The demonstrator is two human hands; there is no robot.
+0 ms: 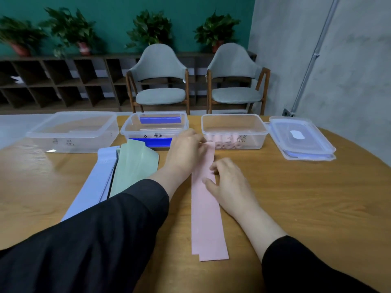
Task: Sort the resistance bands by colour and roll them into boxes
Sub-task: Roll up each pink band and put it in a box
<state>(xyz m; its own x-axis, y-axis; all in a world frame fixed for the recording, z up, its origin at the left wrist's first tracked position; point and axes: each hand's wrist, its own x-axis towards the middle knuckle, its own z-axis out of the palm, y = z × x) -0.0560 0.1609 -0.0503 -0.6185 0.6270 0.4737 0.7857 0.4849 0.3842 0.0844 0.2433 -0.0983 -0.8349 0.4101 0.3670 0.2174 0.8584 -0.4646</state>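
Counts on and behind the wooden table (296, 197)

Three clear plastic boxes stand in a row: the left box (72, 132), the middle box (154, 127) and the right box (232, 130); beside them, one stack of lids (300, 140), the number of lids unclear. Three flat bands lie loose on the table: one lavender band (93, 182), one green band (131, 166) and one pink band (206, 218). The right box holds several pink rolls (226, 142), too blurred to count. Two hands show, the left hand (186, 149) and the right hand (228, 182). Behind stand two grey chairs (158, 81) and four potted plants (69, 28)
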